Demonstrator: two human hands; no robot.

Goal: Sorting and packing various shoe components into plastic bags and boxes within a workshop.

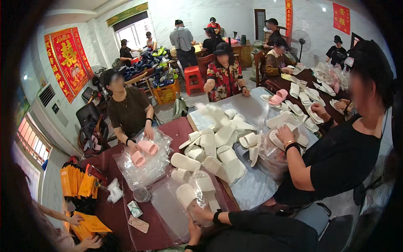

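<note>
At the bottom centre, my left hand (193,229) is closed on the edge of a clear plastic bag (219,200). Just beyond it, my right hand (204,212) grips the near end of a white slipper (186,196), its fingers partly hidden by the shiny film. A second white slipper (202,182) lies beside that one, under or in the same film. Flat clear bags (167,206) are spread left of my hands. More white slippers (228,161) are heaped just past them.
A person across the table handles pink slippers (147,146) on a pile of clear bags. Another person bags slippers at the right. Yellow bags (90,225) are under someone's hands at the lower left. A phone (138,224), small box (134,209) and round container (142,194) lie nearby.
</note>
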